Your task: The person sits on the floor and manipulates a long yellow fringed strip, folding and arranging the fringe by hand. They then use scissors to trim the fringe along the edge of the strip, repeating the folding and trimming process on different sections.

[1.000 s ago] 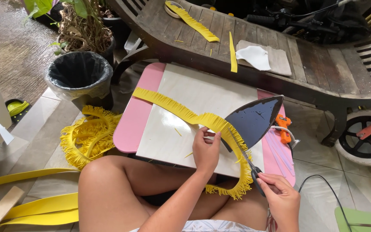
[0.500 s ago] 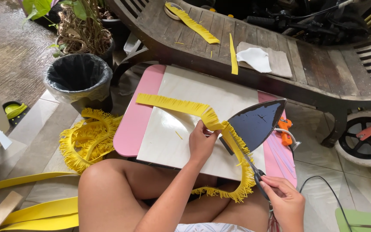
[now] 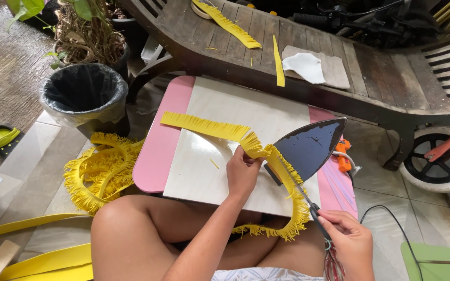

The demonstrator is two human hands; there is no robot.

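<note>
- Yellow fringed strip [image 3: 220, 128] pinched by left hand [image 3: 243, 174] over the white board [image 3: 209, 161].
- Scissors [image 3: 308, 203] gripped in right hand [image 3: 350, 239], just right of that board.

A black-lined trash bin [image 3: 83, 96] is parked at the upper left, with a potted plant [image 3: 87, 31] tucked right behind it. A heap of yellow fringe [image 3: 102, 169] is piled on the tiled floor beside the pink table [image 3: 157, 151]. Up on the wooden bench [image 3: 381, 73], a white scrap [image 3: 303, 66] is laid on a grey pad, and a fringed yellow strip [image 3: 230, 25] is stretched across the slats. An orange glue gun [image 3: 343, 155] is left at the table's right edge, and a black wheel [image 3: 438, 158] is seen further right.
</note>
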